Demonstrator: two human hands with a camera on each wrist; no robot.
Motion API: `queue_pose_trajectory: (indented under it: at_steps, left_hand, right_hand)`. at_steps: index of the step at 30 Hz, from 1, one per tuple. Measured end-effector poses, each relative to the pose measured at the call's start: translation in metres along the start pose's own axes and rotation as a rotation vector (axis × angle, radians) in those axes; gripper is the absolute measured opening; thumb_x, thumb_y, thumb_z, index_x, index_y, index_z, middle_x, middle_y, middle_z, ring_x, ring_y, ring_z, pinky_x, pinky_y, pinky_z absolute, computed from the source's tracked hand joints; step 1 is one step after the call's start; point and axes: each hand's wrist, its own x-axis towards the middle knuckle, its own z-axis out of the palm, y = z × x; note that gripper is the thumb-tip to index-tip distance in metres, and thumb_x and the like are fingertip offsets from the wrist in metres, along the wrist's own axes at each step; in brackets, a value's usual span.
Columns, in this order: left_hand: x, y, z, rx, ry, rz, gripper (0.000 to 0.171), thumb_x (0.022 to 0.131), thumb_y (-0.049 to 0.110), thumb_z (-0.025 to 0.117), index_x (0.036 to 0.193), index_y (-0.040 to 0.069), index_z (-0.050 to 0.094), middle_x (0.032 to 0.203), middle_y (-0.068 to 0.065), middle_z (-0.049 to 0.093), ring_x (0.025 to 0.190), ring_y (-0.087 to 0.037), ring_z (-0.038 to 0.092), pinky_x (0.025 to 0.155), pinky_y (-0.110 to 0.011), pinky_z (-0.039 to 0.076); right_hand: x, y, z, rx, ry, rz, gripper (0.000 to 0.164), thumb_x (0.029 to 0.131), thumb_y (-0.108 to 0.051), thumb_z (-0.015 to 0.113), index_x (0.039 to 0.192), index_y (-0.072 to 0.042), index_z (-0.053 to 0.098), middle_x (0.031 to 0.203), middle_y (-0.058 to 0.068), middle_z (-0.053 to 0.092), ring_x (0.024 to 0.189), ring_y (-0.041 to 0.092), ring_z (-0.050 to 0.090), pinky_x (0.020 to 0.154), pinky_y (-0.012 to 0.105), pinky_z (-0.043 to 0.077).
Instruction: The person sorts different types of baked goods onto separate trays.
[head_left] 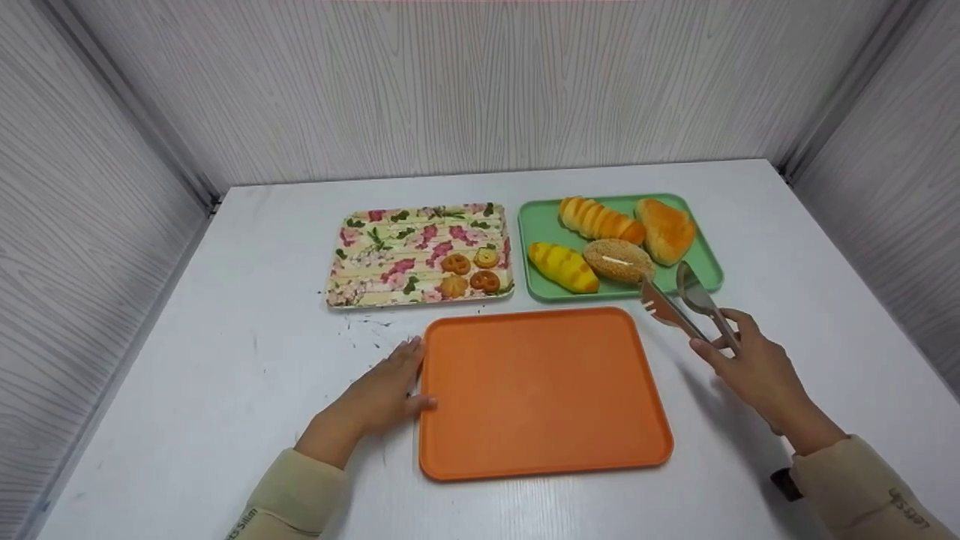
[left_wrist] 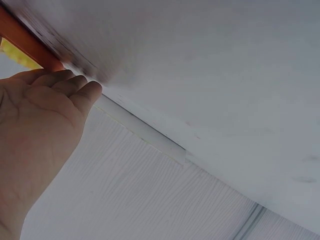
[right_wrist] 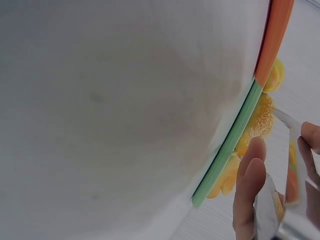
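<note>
My right hand [head_left: 761, 371] grips metal tongs [head_left: 701, 296], whose arms are spread. One tong tip is close to the sesame-topped bun [head_left: 619, 260] on the green tray [head_left: 544, 214]; whether it touches, I cannot tell. The other tip hangs over that tray's right front part. Beside the bun are a yellow bread roll [head_left: 562, 268], a ridged golden loaf [head_left: 600, 220] and a glossy rounded bread [head_left: 666, 232]. My left hand [head_left: 375, 394] rests at the left edge of the orange tray [head_left: 544, 394], thumb over the rim, fingers extended along the outside.
A floral tray [head_left: 382, 255] stands at the back left, with several small biscuits [head_left: 470, 271] in its front right corner. All the trays lie on a white table [head_left: 225, 337]. Wood-grain panels [head_left: 480, 90] enclose it at the back and sides.
</note>
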Motion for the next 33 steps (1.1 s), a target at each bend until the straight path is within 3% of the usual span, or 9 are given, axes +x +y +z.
queue_pose_trajectory:
  at_steps: [10,25,33]
  left_hand:
    - [-0.0014,-0.003,0.0,-0.005,0.016,0.016,0.088,0.091,0.046,0.06,0.152,0.001,0.014,0.158,-0.011,0.012,0.143,-0.027,0.011,0.113,-0.045,0.018]
    - [-0.0037,-0.0031,0.0002,-0.013,0.01,0.005,0.089,0.091,0.046,0.06,0.152,0.002,0.012,0.158,-0.01,0.011,0.143,-0.027,0.011,0.113,-0.045,0.018]
    - [-0.0043,-0.0045,0.0011,-0.012,0.011,-0.011,0.09,0.09,0.049,0.059,0.153,0.005,0.012,0.159,-0.008,0.01,0.144,-0.025,0.01,0.113,-0.045,0.018]
  right_hand:
    - [-0.0007,0.0004,0.005,-0.033,-0.053,0.025,0.084,0.09,-0.06,0.05,0.144,-0.001,0.025,0.112,0.022,0.06,0.078,0.026,0.06,0.059,0.033,0.042]
    - [-0.0012,0.0006,0.008,-0.17,-0.073,0.069,0.087,0.086,-0.066,0.051,0.142,-0.005,0.027,0.107,0.022,0.061,0.074,0.03,0.059,0.049,0.035,0.039]
    - [0.0009,0.0013,0.0084,-0.163,-0.073,0.061,0.09,0.083,-0.067,0.056,0.141,-0.003,0.03,0.105,0.025,0.057,0.08,0.033,0.056,0.052,0.036,0.04]
